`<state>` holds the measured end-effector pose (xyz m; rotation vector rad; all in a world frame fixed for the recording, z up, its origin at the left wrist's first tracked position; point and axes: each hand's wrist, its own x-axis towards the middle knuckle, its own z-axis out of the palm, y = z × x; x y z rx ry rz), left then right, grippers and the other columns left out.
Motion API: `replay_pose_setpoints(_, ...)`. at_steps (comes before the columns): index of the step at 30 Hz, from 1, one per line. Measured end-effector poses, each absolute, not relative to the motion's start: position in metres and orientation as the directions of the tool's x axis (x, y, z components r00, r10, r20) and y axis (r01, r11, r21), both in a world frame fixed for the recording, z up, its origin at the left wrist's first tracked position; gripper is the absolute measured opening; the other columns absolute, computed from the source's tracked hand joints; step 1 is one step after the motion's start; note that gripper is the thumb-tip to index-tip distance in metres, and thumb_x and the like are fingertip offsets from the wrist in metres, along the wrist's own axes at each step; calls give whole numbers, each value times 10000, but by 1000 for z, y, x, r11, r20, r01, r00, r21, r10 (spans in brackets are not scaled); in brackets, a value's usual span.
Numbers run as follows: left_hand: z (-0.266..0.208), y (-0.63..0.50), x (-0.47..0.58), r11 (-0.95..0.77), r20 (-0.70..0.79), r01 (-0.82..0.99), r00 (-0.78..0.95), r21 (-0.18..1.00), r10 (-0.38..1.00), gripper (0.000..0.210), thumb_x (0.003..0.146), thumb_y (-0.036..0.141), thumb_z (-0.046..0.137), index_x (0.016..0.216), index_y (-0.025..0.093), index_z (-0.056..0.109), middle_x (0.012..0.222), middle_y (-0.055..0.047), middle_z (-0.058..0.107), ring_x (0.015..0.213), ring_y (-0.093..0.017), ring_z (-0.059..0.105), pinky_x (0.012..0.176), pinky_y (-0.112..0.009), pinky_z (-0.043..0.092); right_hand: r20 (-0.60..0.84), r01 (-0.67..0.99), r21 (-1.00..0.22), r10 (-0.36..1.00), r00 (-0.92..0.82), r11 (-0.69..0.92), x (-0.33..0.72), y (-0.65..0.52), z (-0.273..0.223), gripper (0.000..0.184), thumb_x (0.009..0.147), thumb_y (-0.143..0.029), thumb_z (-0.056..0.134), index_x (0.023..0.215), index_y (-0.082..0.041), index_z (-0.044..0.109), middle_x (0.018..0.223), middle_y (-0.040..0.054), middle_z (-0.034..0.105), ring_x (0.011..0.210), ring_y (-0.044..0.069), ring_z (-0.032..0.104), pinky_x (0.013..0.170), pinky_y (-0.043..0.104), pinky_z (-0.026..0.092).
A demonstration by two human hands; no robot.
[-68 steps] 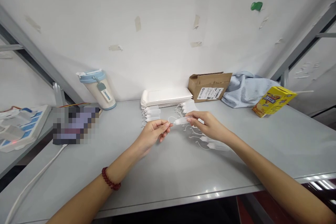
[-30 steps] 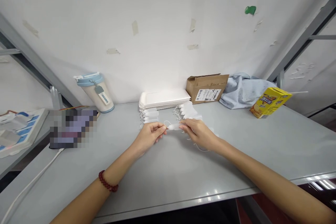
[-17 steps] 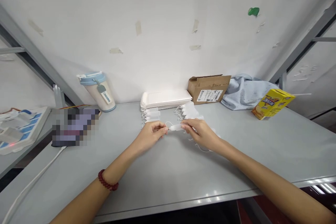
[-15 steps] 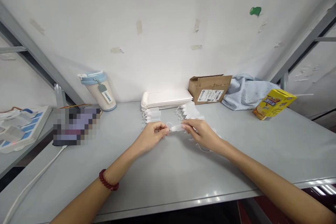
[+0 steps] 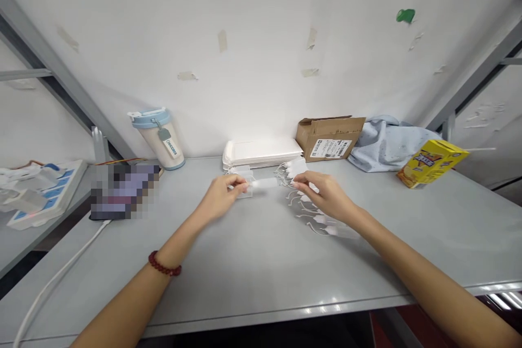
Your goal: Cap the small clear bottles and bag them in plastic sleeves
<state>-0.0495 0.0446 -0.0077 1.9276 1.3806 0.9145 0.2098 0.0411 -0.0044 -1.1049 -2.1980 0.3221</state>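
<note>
The desk (image 5: pixel 244 266) carried a stack of flat white boxes (image 5: pixel 263 151) against the wall (image 5: pixel 261 16), with a cardboard box (image 5: pixel 318 129) at the right end of the stack. A pale blue cloth (image 5: pixel 387 147) lay bunched beside the cardboard box, and a yellow carton (image 5: pixel 432 164) stood in front of the cloth. A lidded cup (image 5: pixel 161 144), a pixelated phone (image 5: pixel 124 190) with a white cable (image 5: pixel 61 274), and a power strip (image 5: pixel 53 193) occupied the left side. The right hand (image 5: pixel 326 193) covered part of a row of pouches (image 5: pixel 328 223); the left hand (image 5: pixel 220 196) partly hid a smaller group (image 5: pixel 241 172). The hands were apart. The left thumb and fingers were clamped on the left end of a pouch (image 5: pixel 265 183), which extended toward the right hand, in front of the white boxes. Whether the right fingertips gripped anything could not be determined. The held pouch was narrow, translucent white and blurred. The pouches in the right row had white tips and thin curling cords. The cardboard box bore a white printed label; the cup and carton also bore lettering. None of this writing could be read reliably.
</note>
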Motion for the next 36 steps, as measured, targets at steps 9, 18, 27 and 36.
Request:
replay_pose_setpoints(9,-15,74,-100,-236,204,667,127,707,971,260,709,409,570,693,172,676,745,-26,701,754,-201,595,670,-272,404,497,727,-333,767,-407,601,233,66,-13,120,849,-177,469,838,-166,588,791,62,611,663,163,557,603,288,436)
replay_pose_setpoints(18,-26,77,-98,-212,161,675,139,706,977,322,710,450,553,735,158,687,785,-45,704,774,-216,591,709,-291,406,453,756,-267,770,-449,598,239,74,-23,145,816,-119,486,882,-169,605,915,89,586,793,199,571,690,331,466)
replay_pose_setpoints(27,-24,71,-92,-177,190,705,61,687,980,314,708,454,578,752,165,692,762,-48,700,731,-192,582,666,-263,421,458,753,-249,759,-462,609,239,74,-20,138,807,-153,513,897,-196,609,956,82,602,900,248,525,776,396,449)
replay_pose_setpoints(36,-17,68,-87,-98,287,709,-152,699,946,329,753,443,503,657,154,627,684,-35,669,673,-170,576,631,-241,412,404,780,-244,792,-458,576,241,75,-22,149,802,-146,528,922,-179,611,968,94,617,913,260,523,780,404,442)
